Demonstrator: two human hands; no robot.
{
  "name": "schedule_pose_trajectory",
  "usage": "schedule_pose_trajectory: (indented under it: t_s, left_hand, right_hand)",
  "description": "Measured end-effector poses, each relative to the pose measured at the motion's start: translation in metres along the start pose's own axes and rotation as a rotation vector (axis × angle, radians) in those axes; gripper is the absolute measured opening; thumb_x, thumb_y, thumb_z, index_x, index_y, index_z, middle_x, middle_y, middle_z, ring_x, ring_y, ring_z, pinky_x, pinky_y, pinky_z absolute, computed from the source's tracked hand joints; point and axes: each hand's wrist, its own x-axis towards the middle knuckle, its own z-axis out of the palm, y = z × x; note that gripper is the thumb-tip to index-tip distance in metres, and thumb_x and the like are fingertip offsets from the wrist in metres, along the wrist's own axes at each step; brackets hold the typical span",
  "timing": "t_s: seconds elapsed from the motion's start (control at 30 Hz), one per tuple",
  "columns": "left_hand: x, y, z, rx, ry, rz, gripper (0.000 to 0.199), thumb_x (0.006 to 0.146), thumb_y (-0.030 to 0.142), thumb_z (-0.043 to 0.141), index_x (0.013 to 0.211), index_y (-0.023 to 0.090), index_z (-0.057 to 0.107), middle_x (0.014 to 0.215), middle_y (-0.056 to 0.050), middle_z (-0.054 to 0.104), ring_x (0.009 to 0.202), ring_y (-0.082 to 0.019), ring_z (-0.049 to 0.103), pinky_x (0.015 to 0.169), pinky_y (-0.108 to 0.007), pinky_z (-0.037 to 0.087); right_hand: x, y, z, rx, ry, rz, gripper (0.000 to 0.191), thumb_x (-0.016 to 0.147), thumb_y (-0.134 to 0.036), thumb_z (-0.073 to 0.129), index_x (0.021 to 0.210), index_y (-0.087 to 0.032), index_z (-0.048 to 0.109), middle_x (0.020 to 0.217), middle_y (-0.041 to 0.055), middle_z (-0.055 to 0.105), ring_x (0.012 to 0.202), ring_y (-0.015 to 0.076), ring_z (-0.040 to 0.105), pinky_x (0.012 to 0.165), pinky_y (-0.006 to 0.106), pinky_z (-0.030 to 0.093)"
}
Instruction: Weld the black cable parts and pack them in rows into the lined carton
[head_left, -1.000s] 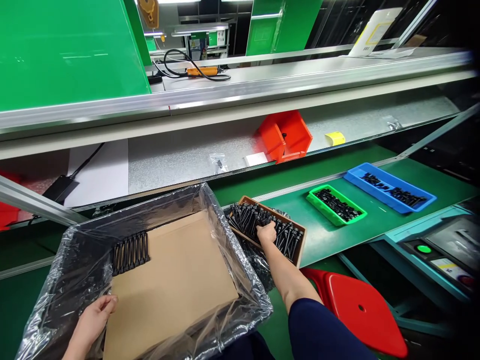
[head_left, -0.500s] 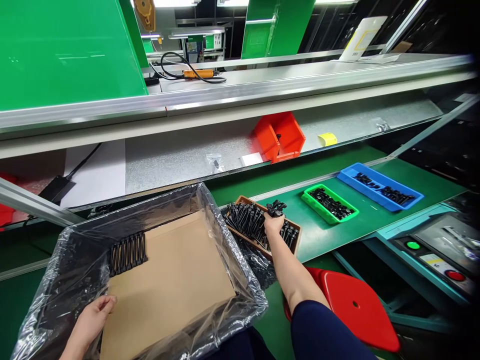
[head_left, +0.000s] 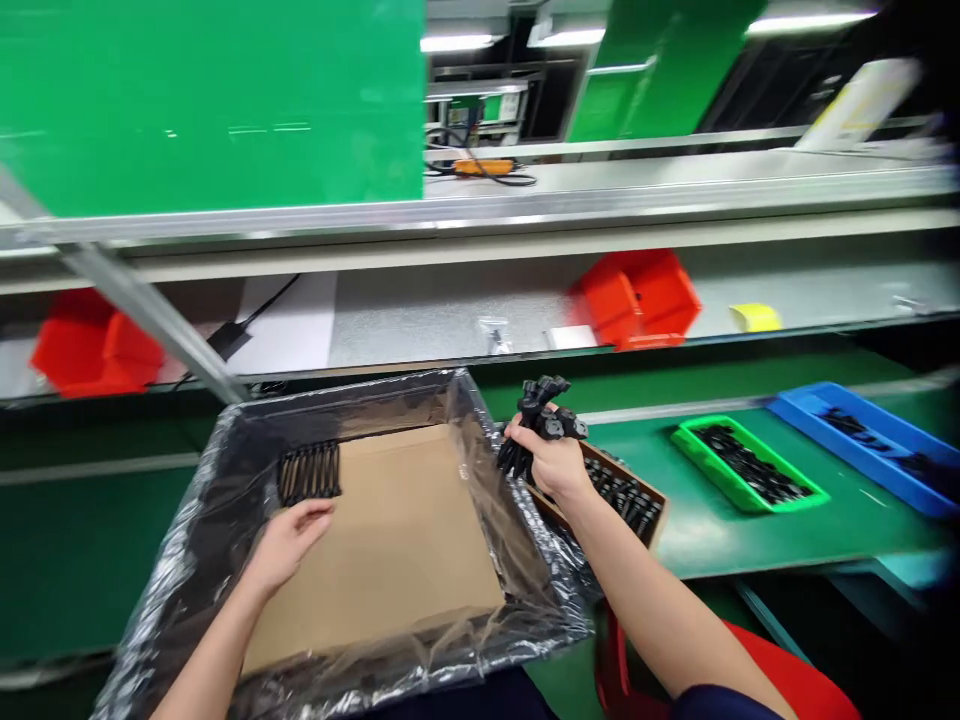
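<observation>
My right hand (head_left: pixel 551 455) grips a bunch of long black parts with thick heads (head_left: pixel 536 410), held above the gap between the lined box and the brown tray (head_left: pixel 656 500). More such black parts (head_left: pixel 622 495) lie in that tray, partly hidden by my forearm. My left hand (head_left: pixel 296 535) is inside the box, fingers drawn together and no object visible in them. Its fingertips are close to the lower end of a row of black parts (head_left: pixel 309 472); whether they touch cannot be made out. The row lies on a cardboard sheet (head_left: pixel 390 550) in the plastic-lined box (head_left: pixel 202 520).
Right of the tray, a green bin (head_left: pixel 750 465) and a blue bin (head_left: pixel 877 440) hold small black pieces. Red bins (head_left: pixel 637 300) and a yellow label (head_left: pixel 756 317) are on the metal shelf above. A red stool (head_left: pixel 787 670) stands at lower right.
My right hand has lifted the bunch out of the brown tray and toward the box. My left hand has moved up closer to the row. The view has swung left.
</observation>
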Motion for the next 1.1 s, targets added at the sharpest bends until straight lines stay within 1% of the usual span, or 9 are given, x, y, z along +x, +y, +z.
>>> schedule_pose_trajectory:
  t_s: [0.13,0.27,0.37,0.47,0.7,0.8,0.9,1.0,1.1]
  left_hand:
    - [-0.015,0.034,0.021,-0.256,-0.294,0.173,0.068,0.07,0.041,0.072,0.129,0.014,0.052,0.129,-0.018,0.057,0.118,-0.027,0.054,0.1,-0.041,0.041]
    - [-0.025,0.034,0.029,-0.318,-0.444,0.24,0.091,0.061,0.022,0.078,0.142,0.019,0.035,0.138,-0.015,0.048,0.12,-0.025,0.05,0.103,-0.042,0.039]
    - [-0.028,0.024,0.022,-0.382,-0.377,0.204,0.089,0.06,0.01,0.071,0.141,0.017,0.034,0.127,-0.013,0.056,0.1,-0.02,0.058,0.093,-0.039,0.046]
    - [-0.025,0.009,0.009,-0.457,-0.234,0.173,0.087,0.054,0.003,0.069,0.135,0.015,0.042,0.122,-0.012,0.059,0.101,-0.019,0.057,0.096,-0.035,0.043]
    - [-0.012,-0.028,0.005,-0.462,-0.224,0.092,0.043,0.063,0.011,0.064,0.106,0.008,0.065,0.093,-0.01,0.07,0.091,-0.023,0.062,0.086,-0.035,0.048]
    - [-0.007,-0.032,0.005,-0.452,-0.204,0.093,0.038,0.067,0.016,0.065,0.104,0.008,0.067,0.089,-0.009,0.07,0.088,-0.022,0.063,0.083,-0.034,0.049]
    - [-0.001,-0.034,0.002,-0.458,-0.136,0.12,0.036,0.068,0.017,0.065,0.104,0.01,0.068,0.092,-0.01,0.07,0.088,-0.022,0.063,0.085,-0.034,0.048]
    - [0.004,-0.038,0.001,-0.492,-0.088,0.109,0.034,0.068,0.017,0.063,0.101,0.012,0.069,0.093,-0.009,0.07,0.087,-0.021,0.063,0.087,-0.035,0.048]
    - [0.006,-0.043,0.002,-0.516,-0.042,0.049,0.026,0.068,0.019,0.064,0.092,0.013,0.07,0.086,-0.008,0.07,0.079,-0.02,0.063,0.079,-0.034,0.05]
  right_hand:
    - [-0.071,0.005,0.085,-0.034,-0.326,0.224,0.042,0.061,-0.025,0.079,0.095,-0.018,0.057,0.078,0.0004,0.064,0.069,0.0163,0.059,0.072,0.033,0.05]
    - [-0.129,0.024,0.159,-0.024,-0.523,0.377,0.036,0.06,-0.026,0.077,0.09,-0.02,0.058,0.079,0.0003,0.065,0.073,0.0181,0.06,0.075,0.034,0.051]
    - [-0.157,0.043,0.204,0.042,-0.454,0.46,0.032,0.057,-0.028,0.075,0.084,-0.021,0.058,0.08,0.0003,0.065,0.075,0.0189,0.061,0.076,0.035,0.051]
    - [-0.173,0.066,0.232,0.034,-0.374,0.487,0.029,0.058,-0.031,0.075,0.081,-0.02,0.061,0.084,0.0027,0.067,0.079,0.0209,0.061,0.08,0.037,0.05]
    - [-0.174,0.102,0.239,-0.163,-0.545,0.498,0.035,0.065,-0.043,0.075,0.085,-0.016,0.066,0.085,0.0056,0.069,0.083,0.0244,0.062,0.081,0.04,0.049]
    - [-0.167,0.106,0.236,-0.073,-0.627,0.502,0.042,0.069,-0.049,0.073,0.092,-0.015,0.064,0.09,0.0067,0.069,0.088,0.0245,0.062,0.083,0.039,0.049]
    - [-0.163,0.111,0.235,-0.01,-0.587,0.471,0.049,0.068,-0.047,0.076,0.103,-0.017,0.06,0.102,0.0077,0.068,0.097,0.0241,0.061,0.087,0.037,0.048]
    - [-0.164,0.118,0.235,-0.021,-0.502,0.546,0.052,0.064,-0.048,0.079,0.101,-0.017,0.058,0.094,0.0069,0.068,0.084,0.0219,0.063,0.078,0.035,0.051]
    - [-0.164,0.124,0.234,-0.082,-0.536,0.59,0.045,0.066,-0.052,0.075,0.088,-0.016,0.06,0.076,0.004,0.066,0.065,0.0183,0.061,0.064,0.033,0.051]
